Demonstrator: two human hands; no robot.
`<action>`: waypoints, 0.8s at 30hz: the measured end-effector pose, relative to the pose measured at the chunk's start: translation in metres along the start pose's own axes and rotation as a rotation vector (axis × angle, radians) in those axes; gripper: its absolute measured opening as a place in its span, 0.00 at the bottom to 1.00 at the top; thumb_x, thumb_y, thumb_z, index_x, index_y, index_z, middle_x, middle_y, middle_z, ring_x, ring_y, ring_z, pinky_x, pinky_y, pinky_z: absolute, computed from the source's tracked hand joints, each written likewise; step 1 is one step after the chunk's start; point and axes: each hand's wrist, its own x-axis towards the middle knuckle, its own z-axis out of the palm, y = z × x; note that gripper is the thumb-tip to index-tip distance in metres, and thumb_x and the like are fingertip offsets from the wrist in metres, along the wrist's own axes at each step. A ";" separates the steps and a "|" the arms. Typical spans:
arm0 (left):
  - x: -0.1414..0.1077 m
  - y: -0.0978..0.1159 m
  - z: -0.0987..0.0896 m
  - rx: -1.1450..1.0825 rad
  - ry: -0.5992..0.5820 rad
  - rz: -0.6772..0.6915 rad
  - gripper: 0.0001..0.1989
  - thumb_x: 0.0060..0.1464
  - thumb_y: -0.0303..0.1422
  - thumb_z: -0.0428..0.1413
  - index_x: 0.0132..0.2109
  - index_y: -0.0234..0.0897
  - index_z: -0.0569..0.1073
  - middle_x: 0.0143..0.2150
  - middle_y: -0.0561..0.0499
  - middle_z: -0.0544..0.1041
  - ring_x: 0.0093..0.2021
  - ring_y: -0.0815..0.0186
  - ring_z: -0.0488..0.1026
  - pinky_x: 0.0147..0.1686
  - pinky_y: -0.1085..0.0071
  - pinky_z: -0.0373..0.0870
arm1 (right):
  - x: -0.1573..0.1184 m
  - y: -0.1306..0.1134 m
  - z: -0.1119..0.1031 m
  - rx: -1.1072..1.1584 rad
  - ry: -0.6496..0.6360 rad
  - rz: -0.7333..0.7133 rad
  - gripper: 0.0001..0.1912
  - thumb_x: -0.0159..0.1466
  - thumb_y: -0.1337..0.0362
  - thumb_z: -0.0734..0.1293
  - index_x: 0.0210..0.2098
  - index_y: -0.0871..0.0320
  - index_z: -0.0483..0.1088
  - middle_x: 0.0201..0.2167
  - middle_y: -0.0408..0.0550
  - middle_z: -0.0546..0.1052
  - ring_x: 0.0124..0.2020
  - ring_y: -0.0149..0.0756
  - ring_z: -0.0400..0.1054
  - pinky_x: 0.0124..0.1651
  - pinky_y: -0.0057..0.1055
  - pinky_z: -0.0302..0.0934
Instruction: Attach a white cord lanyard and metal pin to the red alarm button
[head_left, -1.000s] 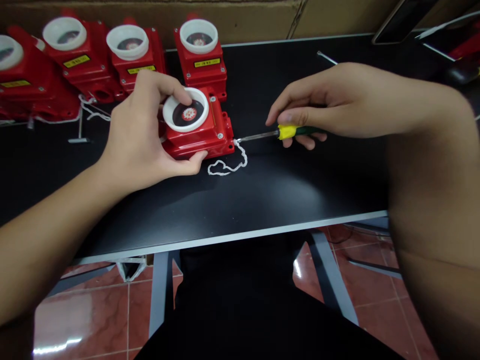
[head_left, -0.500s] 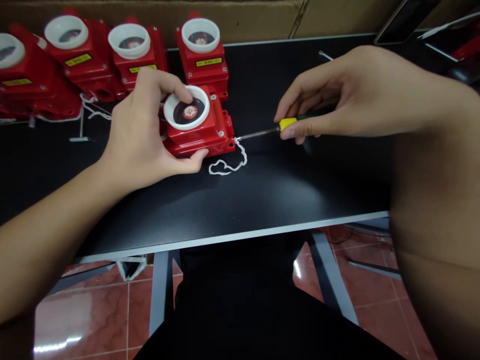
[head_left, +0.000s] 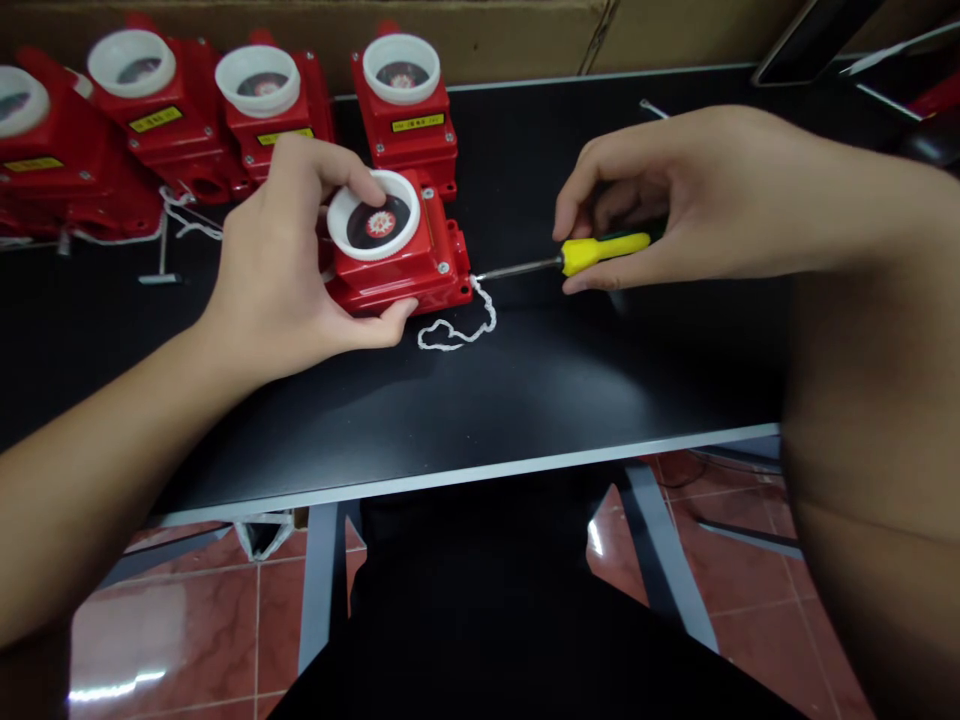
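Both arched — left hand (head_left: 262, 255), spread, clasps red box (head_left: 409, 270); right hand (head_left: 697, 190) loosely cradles screwdriver (head_left: 585, 255).

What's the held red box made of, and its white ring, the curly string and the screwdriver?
Red box: glossy painted metal or hard plastic; it has shiny highlights, but I can't tell which.
White ring: probably plastic, smooth with a ridged edge.
White string: likely soft fibre, because it bends loosely.
Screwdriver: its grey shaft shines like metal; smooth yellow handle is probably plastic.
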 end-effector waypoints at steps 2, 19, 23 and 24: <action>0.000 0.001 0.000 -0.001 0.003 -0.007 0.34 0.64 0.47 0.74 0.71 0.58 0.71 0.68 0.49 0.88 0.61 0.44 0.92 0.58 0.43 0.94 | -0.002 -0.003 0.000 0.025 0.028 0.031 0.16 0.67 0.48 0.88 0.47 0.41 0.83 0.47 0.40 0.90 0.47 0.44 0.86 0.54 0.49 0.79; 0.003 -0.014 0.005 0.008 0.047 0.123 0.38 0.64 0.58 0.72 0.73 0.54 0.71 0.64 0.46 0.87 0.54 0.45 0.93 0.48 0.46 0.94 | 0.002 -0.009 0.003 0.084 -0.108 0.114 0.12 0.81 0.45 0.75 0.51 0.44 0.83 0.37 0.43 0.89 0.30 0.41 0.81 0.31 0.44 0.72; 0.003 -0.018 0.007 0.002 0.047 0.162 0.42 0.60 0.57 0.75 0.74 0.50 0.71 0.64 0.44 0.88 0.53 0.45 0.93 0.47 0.49 0.93 | 0.003 -0.006 0.004 0.016 -0.034 0.058 0.21 0.65 0.37 0.87 0.48 0.39 0.85 0.46 0.44 0.91 0.44 0.47 0.85 0.52 0.49 0.83; 0.002 -0.016 0.007 -0.005 0.041 0.127 0.40 0.61 0.53 0.75 0.73 0.51 0.72 0.64 0.45 0.88 0.55 0.45 0.93 0.49 0.48 0.93 | 0.002 -0.006 0.003 -0.011 -0.008 0.037 0.22 0.63 0.38 0.88 0.47 0.39 0.85 0.48 0.43 0.91 0.48 0.49 0.86 0.57 0.50 0.83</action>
